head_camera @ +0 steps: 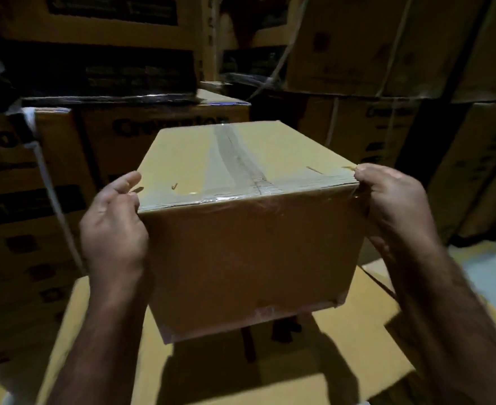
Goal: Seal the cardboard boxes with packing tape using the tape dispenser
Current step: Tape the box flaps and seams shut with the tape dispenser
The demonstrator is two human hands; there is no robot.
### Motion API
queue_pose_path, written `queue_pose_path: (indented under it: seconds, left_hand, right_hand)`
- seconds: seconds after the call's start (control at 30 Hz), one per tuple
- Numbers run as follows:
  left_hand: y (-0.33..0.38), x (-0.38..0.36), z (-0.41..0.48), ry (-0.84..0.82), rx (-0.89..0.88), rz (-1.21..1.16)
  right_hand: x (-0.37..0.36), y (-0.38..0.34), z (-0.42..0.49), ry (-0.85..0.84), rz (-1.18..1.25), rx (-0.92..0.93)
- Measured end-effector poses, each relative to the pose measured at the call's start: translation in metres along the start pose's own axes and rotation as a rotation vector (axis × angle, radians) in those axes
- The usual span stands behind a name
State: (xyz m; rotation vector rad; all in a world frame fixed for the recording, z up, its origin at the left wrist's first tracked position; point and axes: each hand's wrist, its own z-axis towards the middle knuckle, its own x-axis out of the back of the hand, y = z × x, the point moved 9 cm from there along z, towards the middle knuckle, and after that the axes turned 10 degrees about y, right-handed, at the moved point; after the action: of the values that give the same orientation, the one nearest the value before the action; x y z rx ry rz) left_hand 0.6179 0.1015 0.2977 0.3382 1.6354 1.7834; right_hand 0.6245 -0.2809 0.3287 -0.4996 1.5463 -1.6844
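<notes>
A plain cardboard box [240,252] is held up in front of me, above flat cardboard below. Clear packing tape [235,159] runs along its top seam and across the near top edge. My left hand [113,226] grips the box's left near corner, thumb on the top edge and fingers round the side. My right hand [392,200] grips the right near corner, its fingers curled over the taped edge. No tape dispenser is in view.
Flat cardboard [343,361] lies under the box. Stacks of printed cartons [159,127] with white strapping stand close behind and to the left. More strapped cartons [387,54] rise at the right. A pale floor patch [492,273] shows at the far right.
</notes>
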Motion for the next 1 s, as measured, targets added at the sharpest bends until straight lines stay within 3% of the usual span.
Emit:
queue_pose_path:
  seconds: [0.13, 0.43, 1.0]
  left_hand:
    - [-0.016, -0.065, -0.034, -0.151, 0.023, -0.039]
    - [-0.072, -0.212, -0.151, -0.411, 0.086, -0.180]
    - [-0.138, -0.504, -0.421, -0.734, -0.001, -0.116]
  right_hand:
    - [0.072, -0.014, 0.002, 0.195, 0.088, 0.054]
    - [0.243, -0.028, 0.032, 0.545, 0.026, 0.119]
    - [0.521, 0.054, 0.154, 0.935, 0.077, 0.144]
